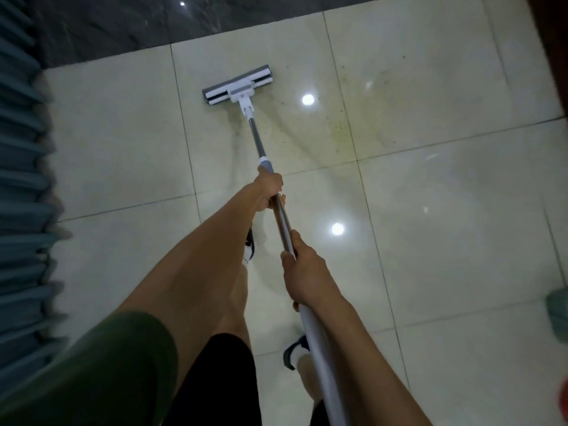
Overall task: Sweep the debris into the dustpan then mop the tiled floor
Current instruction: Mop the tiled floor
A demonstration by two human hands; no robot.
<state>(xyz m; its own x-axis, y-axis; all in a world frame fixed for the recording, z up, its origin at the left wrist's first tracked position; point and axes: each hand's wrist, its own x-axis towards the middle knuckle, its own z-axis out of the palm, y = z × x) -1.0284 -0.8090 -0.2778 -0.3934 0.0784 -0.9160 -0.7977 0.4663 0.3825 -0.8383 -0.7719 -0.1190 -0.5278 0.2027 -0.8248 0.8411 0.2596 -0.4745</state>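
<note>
Nearest the camera, a green sleeve [92, 373] and black shorts [221, 376] are seen above sandalled feet on the tiled floor [445, 229]. Further out, the mop handle [284, 224] is gripped by the right hand [302, 272], fingers curled round the metal tube just above its white sleeve. Beyond it, the left hand [269, 187] is wrapped round the handle below a grey collar. At the far end, the mop head [237, 85] is laid flat on a pale tile, near the dark strip of flooring [129, 23] along the floor's far edge. Brownish smears [338, 124] are seen just right of it.
</note>
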